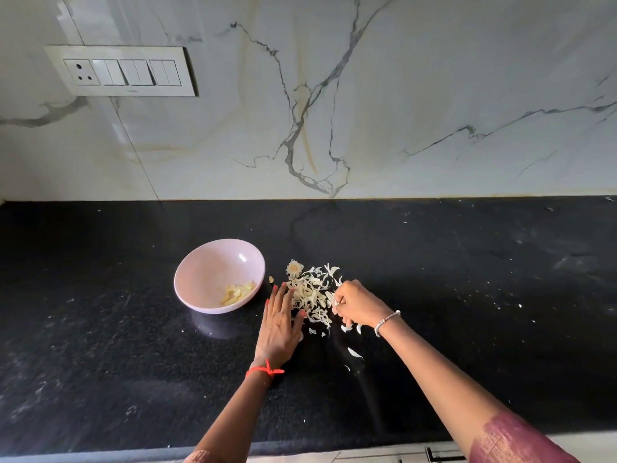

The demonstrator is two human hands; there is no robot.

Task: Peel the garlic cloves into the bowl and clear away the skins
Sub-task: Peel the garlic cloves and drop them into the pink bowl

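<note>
papery skins (pixel 310 292): left hand (pixel 280 325) flat, grip released; right hand (pixel 357 304) grip pinching them

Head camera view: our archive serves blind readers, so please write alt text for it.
A person's left hand lies flat against a heap of garlic skins on a black countertop while the right hand curls around some of them. Left of the heap, a pink bowl holds peeled garlic cloves.

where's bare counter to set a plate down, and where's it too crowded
Bare counter lies left of the pink bowl, along the marble wall behind it, and widest right of the right hand, with only flecks there. Crowded: between bowl and right hand, where the garlic skins and the left hand lie; stray skins trail toward the front edge.
</note>
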